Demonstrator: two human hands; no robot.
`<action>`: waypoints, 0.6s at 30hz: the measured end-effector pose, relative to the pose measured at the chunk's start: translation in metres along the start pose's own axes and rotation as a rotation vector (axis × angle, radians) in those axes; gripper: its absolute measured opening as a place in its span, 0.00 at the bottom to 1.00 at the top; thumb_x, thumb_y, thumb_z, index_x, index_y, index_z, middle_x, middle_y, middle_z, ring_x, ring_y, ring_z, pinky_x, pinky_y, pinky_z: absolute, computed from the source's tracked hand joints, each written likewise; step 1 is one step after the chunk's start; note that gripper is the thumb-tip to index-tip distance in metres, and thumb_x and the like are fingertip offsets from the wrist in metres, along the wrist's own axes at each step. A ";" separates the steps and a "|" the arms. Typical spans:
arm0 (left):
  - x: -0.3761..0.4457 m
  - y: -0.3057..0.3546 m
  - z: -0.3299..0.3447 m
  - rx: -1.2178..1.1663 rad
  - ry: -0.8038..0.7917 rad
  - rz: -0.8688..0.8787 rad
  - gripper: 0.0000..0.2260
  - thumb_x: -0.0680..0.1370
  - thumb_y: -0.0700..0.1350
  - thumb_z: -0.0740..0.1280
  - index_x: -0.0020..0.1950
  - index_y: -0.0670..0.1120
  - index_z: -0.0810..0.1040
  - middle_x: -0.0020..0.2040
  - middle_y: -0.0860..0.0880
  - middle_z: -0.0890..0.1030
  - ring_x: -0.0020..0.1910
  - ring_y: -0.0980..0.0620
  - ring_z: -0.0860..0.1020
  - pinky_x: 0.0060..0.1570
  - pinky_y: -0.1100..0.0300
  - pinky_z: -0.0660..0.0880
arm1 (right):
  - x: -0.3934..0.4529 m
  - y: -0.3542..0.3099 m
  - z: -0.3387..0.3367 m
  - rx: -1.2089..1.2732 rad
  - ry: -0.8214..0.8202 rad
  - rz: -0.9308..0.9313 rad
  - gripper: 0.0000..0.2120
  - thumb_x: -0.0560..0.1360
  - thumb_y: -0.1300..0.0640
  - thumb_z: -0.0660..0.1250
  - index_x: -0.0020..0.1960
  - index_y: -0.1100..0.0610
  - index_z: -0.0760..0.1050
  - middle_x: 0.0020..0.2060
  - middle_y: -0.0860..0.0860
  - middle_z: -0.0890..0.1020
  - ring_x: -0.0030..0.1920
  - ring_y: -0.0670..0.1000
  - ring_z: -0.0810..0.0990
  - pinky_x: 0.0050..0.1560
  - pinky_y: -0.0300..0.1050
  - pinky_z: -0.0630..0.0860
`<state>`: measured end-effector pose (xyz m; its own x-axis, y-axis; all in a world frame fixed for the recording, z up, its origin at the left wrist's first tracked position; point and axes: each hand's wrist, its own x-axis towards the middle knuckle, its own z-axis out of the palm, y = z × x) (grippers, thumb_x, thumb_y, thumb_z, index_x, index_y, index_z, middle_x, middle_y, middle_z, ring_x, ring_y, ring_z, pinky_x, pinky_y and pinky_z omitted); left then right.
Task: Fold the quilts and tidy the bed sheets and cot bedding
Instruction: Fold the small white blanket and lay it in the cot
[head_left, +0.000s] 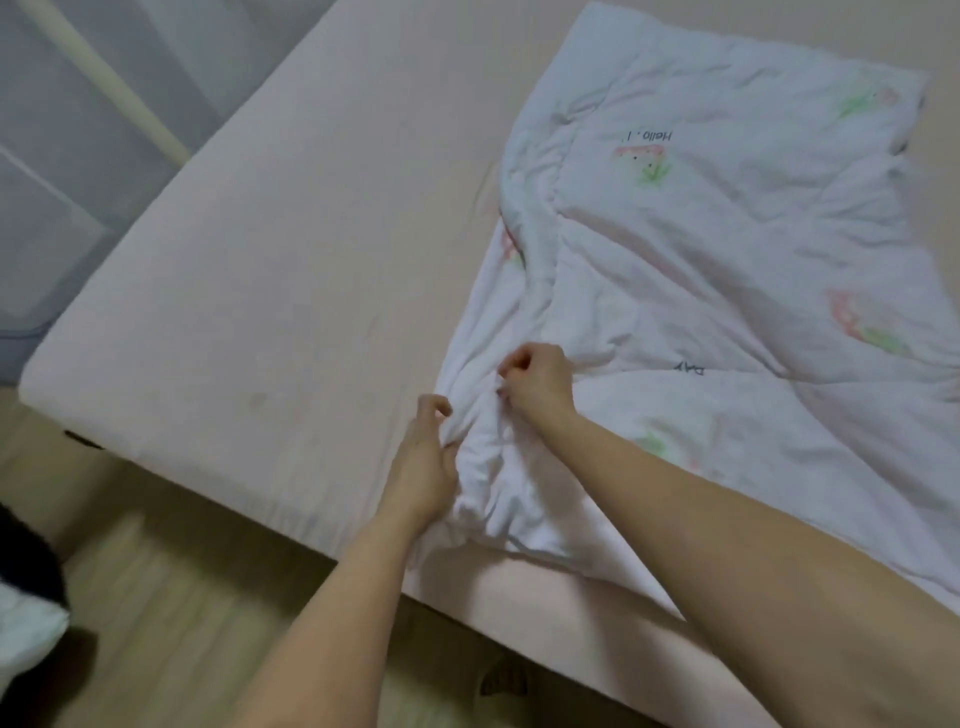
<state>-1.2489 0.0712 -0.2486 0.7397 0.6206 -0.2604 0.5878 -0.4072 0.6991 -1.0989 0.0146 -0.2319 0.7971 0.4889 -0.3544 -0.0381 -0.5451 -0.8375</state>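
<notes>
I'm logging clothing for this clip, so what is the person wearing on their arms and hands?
Nothing shows on either: the left hand and right hand are bare, with no gloves, rings or watch visible, and both forearms are uncovered to the frame's edge, with no sleeves in view.

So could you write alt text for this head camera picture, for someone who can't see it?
Two bare hands grip the bunched near corner of a white quilt with a pink and green print: left hand, right hand. The quilt lies rumpled on a bed with a pale pink sheet, above a wooden floor.
</notes>
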 end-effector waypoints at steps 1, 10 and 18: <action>-0.005 -0.005 -0.008 -0.042 0.037 -0.027 0.15 0.78 0.37 0.59 0.56 0.55 0.59 0.49 0.47 0.75 0.40 0.51 0.74 0.36 0.59 0.66 | -0.009 -0.010 0.004 0.218 -0.025 -0.029 0.14 0.69 0.75 0.57 0.33 0.60 0.73 0.31 0.58 0.79 0.32 0.52 0.81 0.36 0.44 0.77; -0.024 -0.021 -0.018 0.007 -0.027 -0.200 0.09 0.79 0.41 0.58 0.58 0.51 0.67 0.57 0.44 0.77 0.45 0.45 0.77 0.39 0.58 0.69 | -0.063 0.031 0.055 -0.543 0.019 0.062 0.35 0.73 0.43 0.68 0.70 0.60 0.57 0.64 0.58 0.66 0.64 0.59 0.67 0.61 0.52 0.70; -0.025 -0.024 -0.022 -0.045 -0.075 -0.115 0.22 0.74 0.36 0.63 0.67 0.49 0.66 0.54 0.49 0.75 0.43 0.52 0.75 0.42 0.61 0.72 | -0.029 0.021 0.072 -0.622 0.190 0.027 0.40 0.76 0.38 0.60 0.76 0.60 0.48 0.72 0.60 0.60 0.66 0.62 0.67 0.60 0.57 0.71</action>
<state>-1.2889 0.0802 -0.2441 0.6919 0.6087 -0.3884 0.6559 -0.3050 0.6905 -1.1664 0.0375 -0.2692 0.8956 0.3713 -0.2448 0.2508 -0.8762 -0.4116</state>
